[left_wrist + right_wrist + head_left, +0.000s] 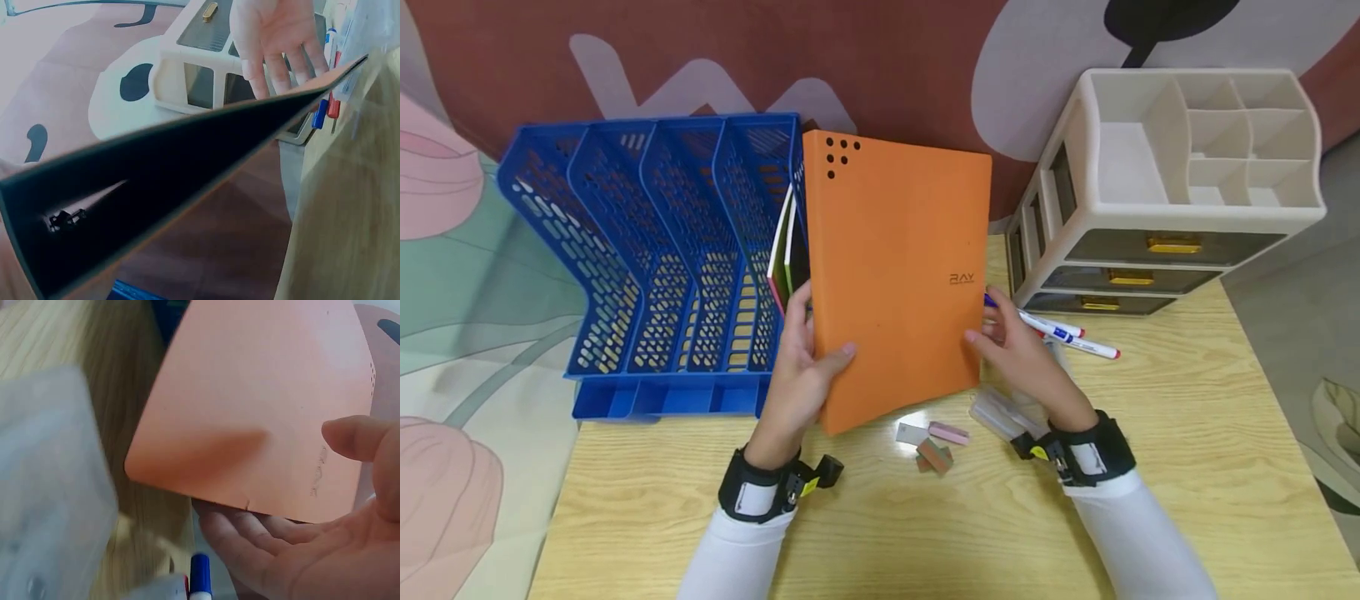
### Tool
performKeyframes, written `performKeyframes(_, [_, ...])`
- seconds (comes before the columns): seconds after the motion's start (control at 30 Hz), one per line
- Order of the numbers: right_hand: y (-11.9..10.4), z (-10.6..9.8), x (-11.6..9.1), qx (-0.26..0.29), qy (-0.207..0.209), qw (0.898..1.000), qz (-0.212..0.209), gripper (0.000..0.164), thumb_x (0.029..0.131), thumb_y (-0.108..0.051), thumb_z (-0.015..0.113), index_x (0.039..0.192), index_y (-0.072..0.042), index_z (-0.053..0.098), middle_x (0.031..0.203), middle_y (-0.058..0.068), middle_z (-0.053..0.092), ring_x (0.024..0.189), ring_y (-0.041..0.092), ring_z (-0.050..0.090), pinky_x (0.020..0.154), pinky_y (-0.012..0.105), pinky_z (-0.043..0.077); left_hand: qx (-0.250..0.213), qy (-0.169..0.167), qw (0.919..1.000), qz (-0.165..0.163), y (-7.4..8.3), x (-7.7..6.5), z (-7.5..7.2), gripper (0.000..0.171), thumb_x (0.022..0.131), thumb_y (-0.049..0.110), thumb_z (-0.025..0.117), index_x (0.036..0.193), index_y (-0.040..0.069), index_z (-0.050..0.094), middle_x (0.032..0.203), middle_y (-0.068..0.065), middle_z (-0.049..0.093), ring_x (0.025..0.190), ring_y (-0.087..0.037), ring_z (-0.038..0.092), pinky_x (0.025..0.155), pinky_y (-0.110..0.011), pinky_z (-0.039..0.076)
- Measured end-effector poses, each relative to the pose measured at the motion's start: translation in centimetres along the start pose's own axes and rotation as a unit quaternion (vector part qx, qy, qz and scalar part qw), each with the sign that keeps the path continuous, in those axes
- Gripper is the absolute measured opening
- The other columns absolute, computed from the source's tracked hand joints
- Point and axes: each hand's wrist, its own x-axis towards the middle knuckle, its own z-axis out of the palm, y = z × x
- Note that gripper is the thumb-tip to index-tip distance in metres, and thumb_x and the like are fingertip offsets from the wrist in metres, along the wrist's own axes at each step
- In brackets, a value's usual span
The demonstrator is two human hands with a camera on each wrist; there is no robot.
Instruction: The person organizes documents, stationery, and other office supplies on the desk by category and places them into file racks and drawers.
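While the left hand grips the orange folder — right hand open, fingers touching its edge

blue file rack | drawer organizer | markers | erasers

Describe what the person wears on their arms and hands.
Both hands are bare: the left hand and the right hand wear no gloves. Each arm is covered by a long white sleeve reaching to the wrist. Each wrist carries a black strap with a small black camera unit bearing a yellow mark.
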Motion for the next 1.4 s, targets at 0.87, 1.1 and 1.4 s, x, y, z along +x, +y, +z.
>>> performKeyframes(0.87, [-0.9, -0.3, -1.5, 0.19, 0.02, 0.981, -0.04, 0.044, 0.107, -0.017, 0.055, 0.143, -0.022, 0.031, 0.131, -0.003, 0.065, 0.114, 0.005, 0.068, 0.093, 0.022, 0.057, 0.001, -0.042, 0.9985, 0.034, -0.1, 0.3, -1.4, 0.071, 0.089, -0.006, 0.072, 0.148, 0.014, 0.04, 0.133, -0.014, 0.059, 0.12, -0.03, 0.06, 0.096, -0.045, 0.053])
performKeyframes(1.1, [-1.3, 0.3, -2.2, 0.19, 0.026, 0.98, -0.055, 0.047, 0.107, -0.015, 0.055, 0.146, -0.018, 0.029, 0.136, 0.003, 0.063, 0.115, 0.006, 0.067, 0.094, 0.021, 0.057, -0.012, -0.016, 0.9997, -0.014, -0.1, 0.2, -1.4, 0.06, 0.085, -0.006, 0.076, 0.138, 0.005, 0.049, 0.123, -0.013, 0.065, 0.107, -0.025, 0.069, 0.088, -0.043, 0.06])
performKeyframes(1.4, [-1.6, 1.0, -2.6, 0.203, 0.035, 0.975, -0.085, 0.052, 0.105, -0.002, 0.052, 0.151, -0.013, 0.029, 0.139, 0.01, 0.058, 0.115, 0.005, 0.067, 0.093, 0.025, 0.059, 0.007, 0.003, 0.9999, -0.009, -0.5, 0.0, -2.2, 0.049, 0.085, -0.002, 0.079, 0.13, 0.001, 0.058, 0.116, -0.012, 0.071, 0.099, -0.021, 0.074, 0.085, -0.039, 0.063])
